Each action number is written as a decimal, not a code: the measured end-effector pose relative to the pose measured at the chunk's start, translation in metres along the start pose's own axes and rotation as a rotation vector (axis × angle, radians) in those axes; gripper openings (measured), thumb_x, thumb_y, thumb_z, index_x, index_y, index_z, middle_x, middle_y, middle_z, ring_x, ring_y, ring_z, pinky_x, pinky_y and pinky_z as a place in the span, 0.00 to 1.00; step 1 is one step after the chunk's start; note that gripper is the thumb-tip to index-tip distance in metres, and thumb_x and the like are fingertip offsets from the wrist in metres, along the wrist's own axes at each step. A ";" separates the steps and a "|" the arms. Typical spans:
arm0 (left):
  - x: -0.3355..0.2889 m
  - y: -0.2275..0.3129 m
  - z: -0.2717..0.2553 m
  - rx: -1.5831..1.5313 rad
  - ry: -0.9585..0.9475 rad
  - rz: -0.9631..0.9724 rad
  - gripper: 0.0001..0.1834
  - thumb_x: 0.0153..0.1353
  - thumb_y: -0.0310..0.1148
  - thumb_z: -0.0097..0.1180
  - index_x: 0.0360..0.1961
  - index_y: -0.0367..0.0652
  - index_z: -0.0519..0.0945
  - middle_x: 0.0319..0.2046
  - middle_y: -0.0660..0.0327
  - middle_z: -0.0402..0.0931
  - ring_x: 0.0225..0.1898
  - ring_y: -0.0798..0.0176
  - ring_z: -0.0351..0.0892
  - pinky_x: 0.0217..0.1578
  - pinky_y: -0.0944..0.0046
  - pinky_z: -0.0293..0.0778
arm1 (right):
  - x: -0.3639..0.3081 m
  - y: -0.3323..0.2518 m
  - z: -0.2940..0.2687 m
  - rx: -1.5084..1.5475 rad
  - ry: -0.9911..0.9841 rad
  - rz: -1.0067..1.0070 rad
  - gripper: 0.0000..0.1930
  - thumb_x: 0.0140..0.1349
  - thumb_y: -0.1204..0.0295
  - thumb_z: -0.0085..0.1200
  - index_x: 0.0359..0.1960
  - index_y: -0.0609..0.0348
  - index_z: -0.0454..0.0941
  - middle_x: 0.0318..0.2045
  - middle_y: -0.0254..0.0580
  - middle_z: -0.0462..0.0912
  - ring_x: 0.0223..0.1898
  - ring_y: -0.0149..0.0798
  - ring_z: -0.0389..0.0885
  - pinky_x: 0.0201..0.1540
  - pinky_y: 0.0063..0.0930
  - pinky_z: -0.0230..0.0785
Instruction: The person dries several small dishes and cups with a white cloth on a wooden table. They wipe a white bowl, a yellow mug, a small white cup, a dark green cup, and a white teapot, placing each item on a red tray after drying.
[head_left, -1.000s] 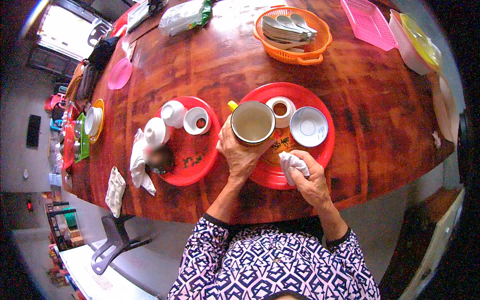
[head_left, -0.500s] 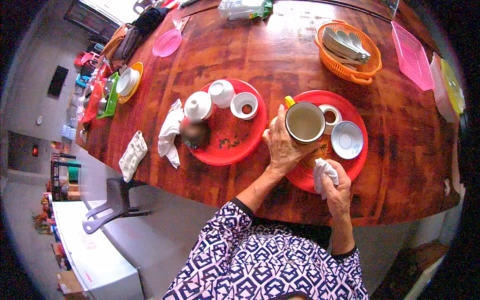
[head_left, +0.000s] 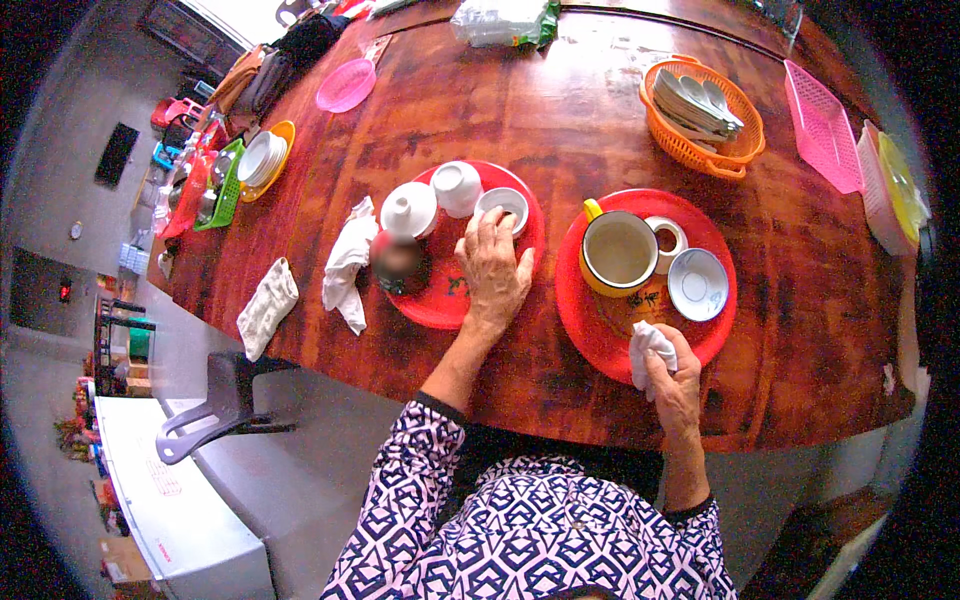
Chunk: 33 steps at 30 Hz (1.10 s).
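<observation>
My left hand [head_left: 492,272] reaches over the left red tray [head_left: 445,312]. Its fingers are stretched over the near rim of a small white bowl [head_left: 513,203], thumb apart; the fingertips are partly hidden. Beside that bowl are an upturned white cup [head_left: 455,188], a white lid-shaped piece [head_left: 408,210] and a dark round object [head_left: 402,268], blurred. My right hand [head_left: 676,390] is closed on a crumpled white cloth [head_left: 650,352] at the right red tray's [head_left: 590,335] near edge. On that tray stand a yellow enamel mug [head_left: 620,252], a white ring-shaped piece [head_left: 666,243] and a small white dish [head_left: 698,285].
An orange basket [head_left: 745,155] of spoons and dishes stands at the far right, near a pink basket [head_left: 820,125]. White cloths [head_left: 348,270] [head_left: 268,308] lie left of the trays. A pink dish [head_left: 346,86] and a green basket [head_left: 225,195] are farther left.
My left hand has let go of the yellow mug, now standing on the right tray, and moved left to the small white bowl. My right hand stays put with the cloth.
</observation>
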<state>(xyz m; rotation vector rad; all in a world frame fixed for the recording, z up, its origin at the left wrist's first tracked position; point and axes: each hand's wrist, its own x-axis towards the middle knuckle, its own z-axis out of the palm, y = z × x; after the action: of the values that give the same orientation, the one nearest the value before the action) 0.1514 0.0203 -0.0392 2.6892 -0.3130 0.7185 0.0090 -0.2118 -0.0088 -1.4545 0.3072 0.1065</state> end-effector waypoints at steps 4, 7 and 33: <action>0.003 -0.021 0.016 0.191 -0.080 0.021 0.17 0.45 0.34 0.64 0.39 0.50 0.79 0.46 0.65 0.73 0.55 0.60 0.66 0.52 0.52 0.55 | 0.003 0.009 -0.003 -0.063 0.010 -0.034 0.11 0.63 0.75 0.51 0.47 0.60 0.73 0.32 0.28 0.76 0.31 0.22 0.73 0.32 0.16 0.67; 0.005 -0.023 0.016 0.136 -0.025 0.025 0.11 0.46 0.32 0.62 0.34 0.51 0.80 0.39 0.68 0.76 0.48 0.64 0.70 0.50 0.55 0.55 | 0.003 0.010 -0.004 -0.034 0.021 -0.022 0.11 0.63 0.74 0.51 0.46 0.61 0.73 0.33 0.29 0.77 0.33 0.22 0.73 0.35 0.17 0.68; -0.098 0.100 -0.111 -1.197 -0.178 -0.051 0.03 0.65 0.25 0.48 0.39 0.40 0.69 0.36 0.61 0.70 0.37 0.69 0.67 0.41 0.69 0.67 | 0.011 -0.070 0.072 -0.017 -0.242 -0.335 0.11 0.66 0.69 0.44 0.45 0.62 0.72 0.37 0.46 0.80 0.34 0.41 0.79 0.38 0.33 0.72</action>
<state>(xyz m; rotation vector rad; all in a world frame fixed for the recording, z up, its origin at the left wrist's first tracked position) -0.0103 -0.0174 0.0272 1.5926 -0.5055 0.1413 0.0476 -0.1505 0.0613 -1.4730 -0.1355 0.0132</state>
